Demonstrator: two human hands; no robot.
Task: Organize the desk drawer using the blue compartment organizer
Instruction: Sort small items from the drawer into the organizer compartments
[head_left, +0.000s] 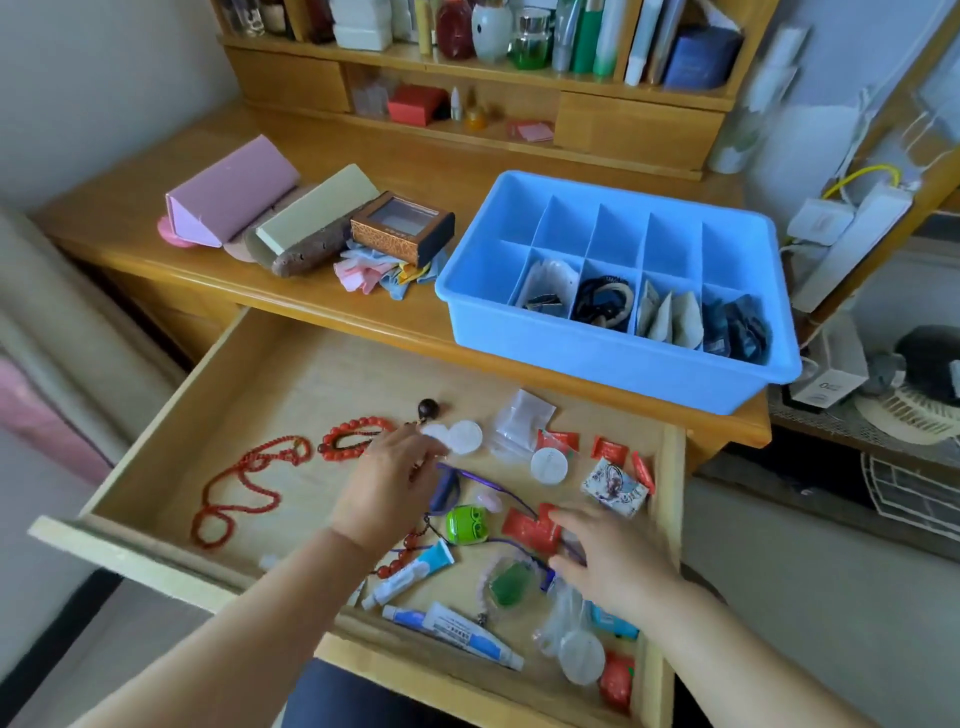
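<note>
My left hand (387, 475) pinches a white disc (435, 432), I think — blur hides the contact. My right hand (605, 556) hovers, fingers loose, over red packets (530, 527). Gather like items, then carry them to the organizer (613, 364) on the desk — back row empty.

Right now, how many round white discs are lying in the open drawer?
4: two side by side by the left hand at and, one mid-drawer, one near the front edge. Clutter may hide more.
</note>
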